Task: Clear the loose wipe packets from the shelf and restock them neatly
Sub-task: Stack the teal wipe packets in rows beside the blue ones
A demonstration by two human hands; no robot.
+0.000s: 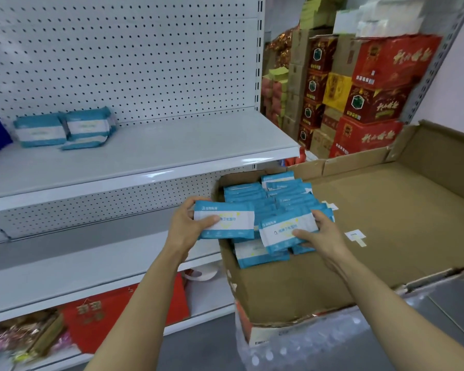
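Starting at the left, we see only a few wipe packets point(65, 128) restocked on the shelf point(172, 145). Our left hand point(189, 223) grips one packet point(225, 220), our right hand point(320, 231) another point(281, 234), over the cardboard box point(386, 223) (most packets still piled there).

Blurred Chinese print stood on the wipe packets point(224, 223) at six o'clock and the red cartons point(391, 62) at two o'clock, none clearly legible.

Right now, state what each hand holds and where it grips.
The left hand grips one wipe packet by its left end, thumb across the front. The right hand grips a second packet by its right end, above the cardboard box.
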